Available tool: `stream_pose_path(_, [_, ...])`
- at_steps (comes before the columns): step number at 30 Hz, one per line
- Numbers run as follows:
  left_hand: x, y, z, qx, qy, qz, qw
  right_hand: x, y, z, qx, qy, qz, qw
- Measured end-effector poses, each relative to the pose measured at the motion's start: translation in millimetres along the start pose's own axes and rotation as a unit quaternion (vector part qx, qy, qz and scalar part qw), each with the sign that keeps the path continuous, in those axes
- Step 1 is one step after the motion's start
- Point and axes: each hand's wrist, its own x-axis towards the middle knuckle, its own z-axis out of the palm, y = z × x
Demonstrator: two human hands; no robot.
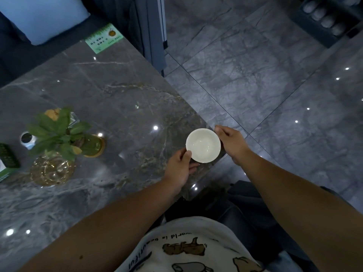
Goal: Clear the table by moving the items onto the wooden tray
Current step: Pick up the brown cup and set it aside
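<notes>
Bowl [203,145] at the counter [110,107] corner, pinched at its near rim by the left hand [179,169], fingers underneath; right hand [231,143] cupped against the far side. No wooden tray in view. Risk: tipping or slipping over the floor from so thin a rim grip.

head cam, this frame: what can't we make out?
- Wooden tray: not in head view.
- Left hand fingers: under white bowl.
- Right hand fingers: behind the bowl's rim; contact unclear.
- Green box: cut by left edge.
- Green card text: too small.
</notes>
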Motion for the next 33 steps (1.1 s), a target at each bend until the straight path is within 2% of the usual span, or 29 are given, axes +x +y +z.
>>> stream_pose_path(21, [-7, 6, -14, 0.044, -0.002, -0.018, 0.999, -5, -6, 4, -0.028, -0.013, 0.015, 0.999])
stream_pose_path(24, [-13, 6, -27, 0.108, 0.017, -0.007, 0.994, -10, -5, 3, -0.045, -0.008, 0.005, 0.999])
stream_pose_path(25, [-15, 5, -33, 0.172, 0.023, 0.008, 0.985, -12, -5, 2, -0.058, -0.005, -0.005, 0.998])
stream_pose_path(28, [-23, 1, -58, 0.373, 0.035, 0.079, 0.924, -16, -5, 2, -0.140, 0.010, -0.059, 0.988])
stream_pose_path(31, [-32, -2, -83, 0.441, 0.036, 0.139, 0.886, -21, -10, 3, -0.220, 0.032, -0.101, 0.970])
stream_pose_path(33, [-38, -3, -101, 0.478, 0.041, 0.148, 0.865, -23, -12, 3, -0.251, 0.048, -0.113, 0.960])
